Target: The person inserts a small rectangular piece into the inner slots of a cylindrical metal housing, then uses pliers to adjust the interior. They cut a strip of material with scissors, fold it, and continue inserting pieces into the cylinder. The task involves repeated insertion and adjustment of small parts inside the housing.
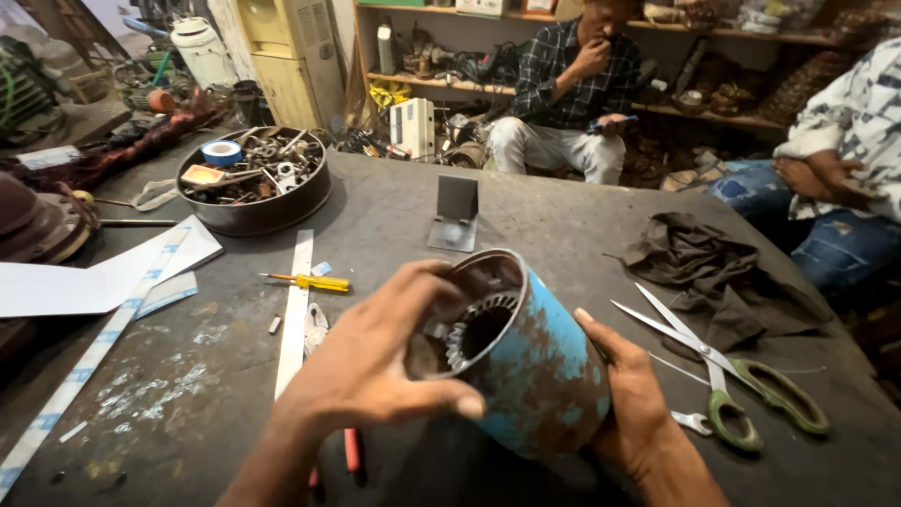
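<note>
Both hands' fingers (441, 399) grasp the blue motor housing (526, 361); scissors (723, 366) near right, ruler (296, 310) left.

Even, soft daylight-like illumination, medium bright. Workbench (563, 216) dull grey, no hard glare. Soft shadow pools under blue cylinder (540, 376). Faint sheen on scissors (694, 347) blades. Shelves at back dimmer, cluttered detail muddy. Wide-angle lens bends frame edges; steel ruler (296, 310) leans. Slight motion softness on left hand (375, 361).

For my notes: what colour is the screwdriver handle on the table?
Yellow; the screwdriver shows clearly in the head view.
</note>
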